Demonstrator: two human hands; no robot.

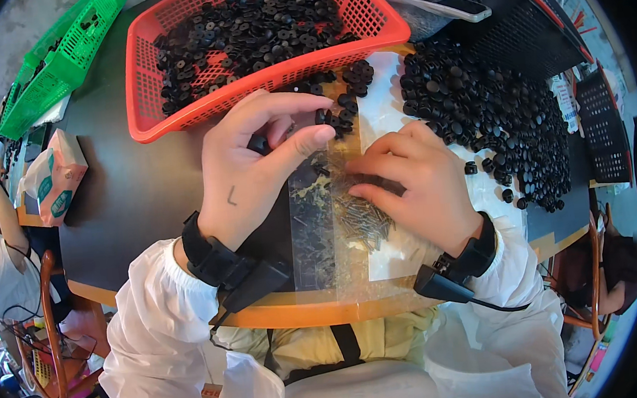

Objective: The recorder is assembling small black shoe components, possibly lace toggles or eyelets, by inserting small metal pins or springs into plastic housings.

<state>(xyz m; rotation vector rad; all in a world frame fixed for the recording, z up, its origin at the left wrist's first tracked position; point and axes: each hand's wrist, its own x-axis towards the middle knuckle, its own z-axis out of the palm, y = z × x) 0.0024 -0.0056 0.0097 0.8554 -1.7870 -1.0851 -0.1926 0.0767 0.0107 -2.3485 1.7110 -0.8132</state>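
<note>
My left hand (246, 148) is raised over the table beside the red basket, its index finger and thumb bent toward each other around a small black round part (322, 116). Another dark piece shows among its curled fingers. My right hand (425, 182) reaches down to a pile of thin metal screws (366, 219). Its thumb and fingers are nearly together, and whatever lies between the tips is hidden. Clear plastic film (314, 256) covers the work spot under the screws. Several black round parts (357, 78) lie just past my hands.
The red basket (269, 70) holds many black discs. On white paper at the right is a heap of black round knobs (468, 95). A phone (465, 9) rests on a clear tub behind. Tissues (63, 176) and green baskets (57, 70) stand left. Other people sit at both sides.
</note>
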